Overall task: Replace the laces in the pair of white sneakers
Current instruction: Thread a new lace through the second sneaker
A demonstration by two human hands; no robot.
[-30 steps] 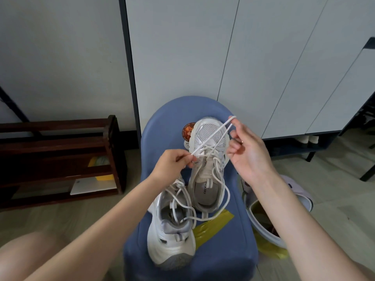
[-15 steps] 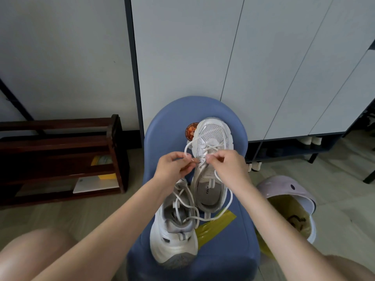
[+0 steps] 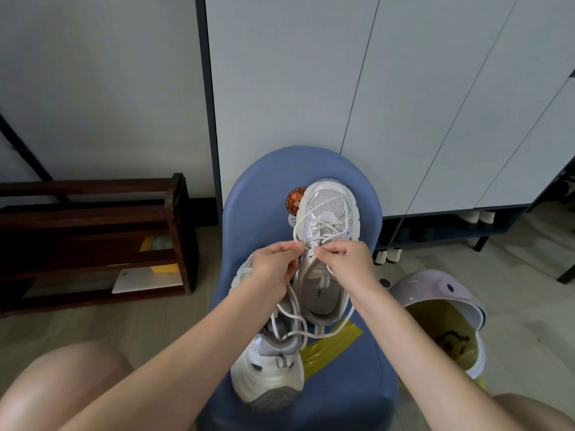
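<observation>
Two white sneakers lie on a blue chair seat (image 3: 264,188). The far sneaker (image 3: 326,209) points away from me, its white lace (image 3: 314,227) looped loosely over the toe eyelets. The near sneaker (image 3: 270,374) lies heel toward me, with slack lace trailing across it. My left hand (image 3: 275,265) pinches one strand of the lace at the far shoe's left eyelets. My right hand (image 3: 343,259) pinches the other strand just beside it, over the tongue. The fingertips of both hands almost meet.
A yellow strip (image 3: 329,346) lies on the seat beside the shoes. A round sticker (image 3: 294,200) sits by the far shoe's toe. A lilac bin (image 3: 441,293) with a yellow liner stands to the right, a dark wooden rack (image 3: 93,237) to the left, white cabinets behind.
My right hand came down from beside the toe, where it held the lace taut, to the eyelets next to my left hand. The lace now lies slack over the toe.
</observation>
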